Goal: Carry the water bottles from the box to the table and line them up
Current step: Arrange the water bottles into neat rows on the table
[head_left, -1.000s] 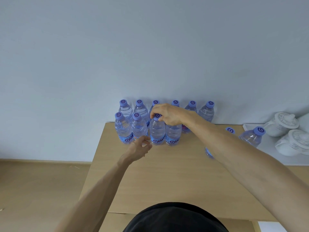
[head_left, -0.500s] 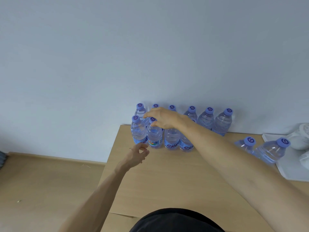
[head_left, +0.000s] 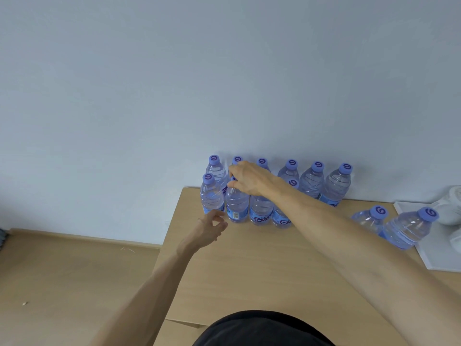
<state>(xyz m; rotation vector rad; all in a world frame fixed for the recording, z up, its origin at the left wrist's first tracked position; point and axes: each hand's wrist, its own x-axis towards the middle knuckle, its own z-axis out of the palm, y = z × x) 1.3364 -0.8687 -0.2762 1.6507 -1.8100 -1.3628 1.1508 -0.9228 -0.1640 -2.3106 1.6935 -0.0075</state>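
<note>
Clear water bottles with purple caps stand in two rows at the back left of the wooden table (head_left: 249,265). My right hand (head_left: 249,181) reaches over the front row, and its fingers grip the cap of the second front-row bottle (head_left: 237,206), whose barcode label faces me. My left hand (head_left: 209,229) hovers with loosely curled fingers at the base of the front-left bottle (head_left: 211,196) and holds nothing. The back row (head_left: 336,183) of several bottles stands against the wall. Two separate bottles (head_left: 405,229) stand at the right. No box is in view.
A white tray (head_left: 434,258) lies at the table's right edge, with white objects (head_left: 449,208) on it, cut off by the frame. The table's left edge drops to a wooden floor (head_left: 74,270). A plain wall rises right behind the bottles.
The view swung left, so the table sits further right. My right hand shifted left onto the second front bottle's cap, and that bottle turned to show its barcode. My left hand stayed near the front-left bottle's base.
</note>
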